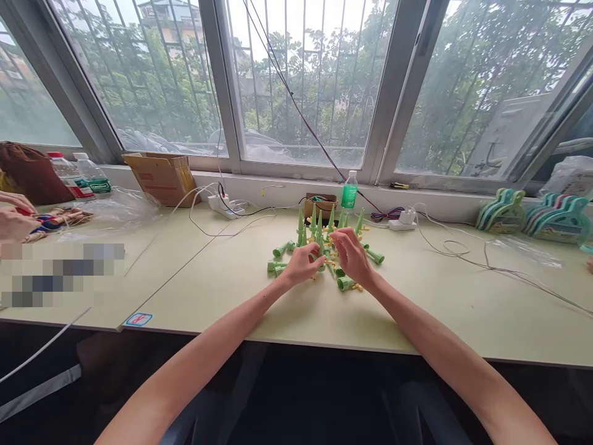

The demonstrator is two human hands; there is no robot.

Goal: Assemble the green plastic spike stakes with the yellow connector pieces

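Note:
My left hand (303, 263) is closed around the lower part of a green plastic watering spike (320, 243), whose pointed tip stands upright above the fingers. Just to the right, my right hand (353, 254) has its fingers bent and drawn together near that spike; whatever they pinch is hidden. Several more green spikes (301, 224) stand point-up behind the hands. Short green tubes (345, 283) lie around them on the table, among small yellow valve pieces (357, 287). Part of this cluster is covered by my hands.
Behind the spikes are a small cardboard box (320, 203) and a green-labelled bottle (349, 192). White power strips (227, 207) and loose cables run along the window. A larger carton (160, 178) and another person's hand (17, 216) are at left. Plastic dustpan-like pieces (503, 210) stand at right.

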